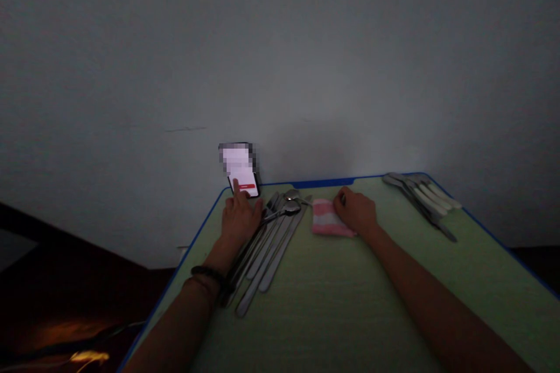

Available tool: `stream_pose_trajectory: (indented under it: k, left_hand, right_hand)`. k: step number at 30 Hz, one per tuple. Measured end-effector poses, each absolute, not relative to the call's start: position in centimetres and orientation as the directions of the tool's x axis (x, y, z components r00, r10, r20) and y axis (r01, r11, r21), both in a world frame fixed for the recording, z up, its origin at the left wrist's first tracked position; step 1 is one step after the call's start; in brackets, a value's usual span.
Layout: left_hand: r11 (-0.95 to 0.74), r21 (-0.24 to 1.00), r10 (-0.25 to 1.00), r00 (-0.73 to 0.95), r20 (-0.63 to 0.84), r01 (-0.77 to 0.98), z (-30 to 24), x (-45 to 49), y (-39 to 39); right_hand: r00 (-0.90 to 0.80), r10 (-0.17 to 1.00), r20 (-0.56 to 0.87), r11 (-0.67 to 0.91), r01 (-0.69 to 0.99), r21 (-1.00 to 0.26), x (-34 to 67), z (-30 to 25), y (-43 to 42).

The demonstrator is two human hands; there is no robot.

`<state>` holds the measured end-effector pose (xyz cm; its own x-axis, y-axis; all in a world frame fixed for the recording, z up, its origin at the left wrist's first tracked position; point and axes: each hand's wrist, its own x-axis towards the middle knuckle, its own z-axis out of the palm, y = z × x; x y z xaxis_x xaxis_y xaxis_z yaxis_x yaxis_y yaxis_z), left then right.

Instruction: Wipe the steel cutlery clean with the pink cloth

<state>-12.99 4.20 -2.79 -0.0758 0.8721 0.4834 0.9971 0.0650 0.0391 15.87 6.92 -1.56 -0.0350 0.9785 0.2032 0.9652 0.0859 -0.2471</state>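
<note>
My left hand (240,218) reaches over the cutlery with its index finger stretched out to the lit screen of a phone (245,178). The thumb stands apart and nothing is held. The phone leans against the wall at the table's far edge. Beside and partly beneath this hand lies a bunch of metal cutlery (275,250), with long handles toward me and two spoon bowls (292,207) on top. My right hand (356,210) rests closed on the right side of a folded pink and white striped cloth (326,224); its fingertips are partly hidden.
A second group of cutlery, some with white handles (431,198), lies at the far right of the light green table (332,309). The tabletop has a blue edge and meets a grey wall (306,70). A cable (109,335) shows in the dark area lower left.
</note>
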Motion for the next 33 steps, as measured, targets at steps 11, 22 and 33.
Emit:
stream_pose_trajectory:
  k: [11,22,33]
  left_hand:
    - [0.028,0.015,0.831,-0.032,0.555,0.999,-1.7,-11.4,3.8]
    - [-0.32,0.135,0.936,0.29,0.199,0.938,-0.4,-11.3,3.5]
    - [-0.239,0.129,0.969,0.227,0.1,0.962,0.8,-10.7,3.5]
  right_hand:
    - [-0.052,0.976,0.212,0.119,0.942,-0.315,16.0,-1.6,6.9]
    - [-0.108,0.971,0.214,0.221,0.746,-0.628,18.5,-1.8,7.5]
    - [0.147,0.985,0.089,0.091,-0.005,-0.996,21.1,-2.5,8.2]
